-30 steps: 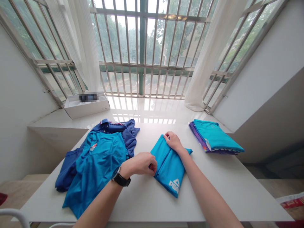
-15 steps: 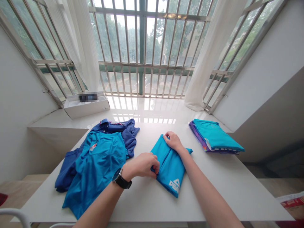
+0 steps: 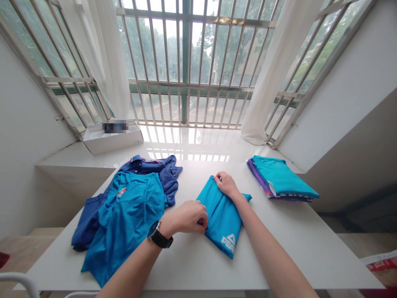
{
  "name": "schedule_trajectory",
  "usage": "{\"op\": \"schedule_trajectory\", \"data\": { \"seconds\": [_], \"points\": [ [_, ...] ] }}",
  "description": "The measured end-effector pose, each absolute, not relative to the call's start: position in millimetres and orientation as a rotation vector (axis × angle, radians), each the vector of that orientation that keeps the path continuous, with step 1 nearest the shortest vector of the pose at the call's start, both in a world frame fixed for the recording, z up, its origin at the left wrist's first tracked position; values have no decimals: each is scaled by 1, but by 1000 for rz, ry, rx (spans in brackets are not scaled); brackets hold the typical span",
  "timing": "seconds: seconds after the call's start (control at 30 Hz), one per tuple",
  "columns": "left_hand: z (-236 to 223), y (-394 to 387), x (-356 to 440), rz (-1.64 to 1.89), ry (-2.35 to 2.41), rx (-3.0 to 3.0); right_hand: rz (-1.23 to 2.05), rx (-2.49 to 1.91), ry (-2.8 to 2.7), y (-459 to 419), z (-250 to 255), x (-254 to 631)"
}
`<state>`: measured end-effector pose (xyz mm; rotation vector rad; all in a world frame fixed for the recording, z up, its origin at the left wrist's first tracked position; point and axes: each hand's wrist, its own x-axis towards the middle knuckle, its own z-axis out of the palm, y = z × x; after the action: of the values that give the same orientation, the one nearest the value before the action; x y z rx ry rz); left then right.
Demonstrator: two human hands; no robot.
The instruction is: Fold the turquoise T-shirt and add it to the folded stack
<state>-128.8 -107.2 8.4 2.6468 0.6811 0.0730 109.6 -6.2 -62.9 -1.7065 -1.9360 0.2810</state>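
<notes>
My left hand (image 3: pixel 187 217), with a black wristwatch (image 3: pixel 160 235) on its wrist, pinches the left edge of a folded turquoise shirt (image 3: pixel 223 221) lying on the white table (image 3: pixel 198 265). My right hand (image 3: pixel 227 185) grips the top edge of that shirt. A white PEAK logo shows near its lower tip. To the left lies a loose bright blue shirt (image 3: pixel 127 215) on top of a crumpled navy polo shirt (image 3: pixel 151 171). To the right sits a folded stack of turquoise and purple garments (image 3: pixel 279 178).
Behind the table runs a white window sill (image 3: pixel 189 142), holding a white box (image 3: pixel 113 142) with a blurred item in it. Barred windows and white curtains (image 3: pixel 260 91) stand beyond. A pale metal rail (image 3: pixel 18 281) shows at the bottom left.
My left hand has shifted slightly right and now presses further onto the shirt's left edge. My right hand and the other garments have not visibly moved.
</notes>
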Motion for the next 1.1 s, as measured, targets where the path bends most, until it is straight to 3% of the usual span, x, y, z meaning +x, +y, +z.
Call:
{"op": "schedule_trajectory", "data": {
  "seconds": [1.1],
  "points": [
    [11,-111,-128,119,730,2613,291,-1743,-1908,-9,-57,106]
  ]
}}
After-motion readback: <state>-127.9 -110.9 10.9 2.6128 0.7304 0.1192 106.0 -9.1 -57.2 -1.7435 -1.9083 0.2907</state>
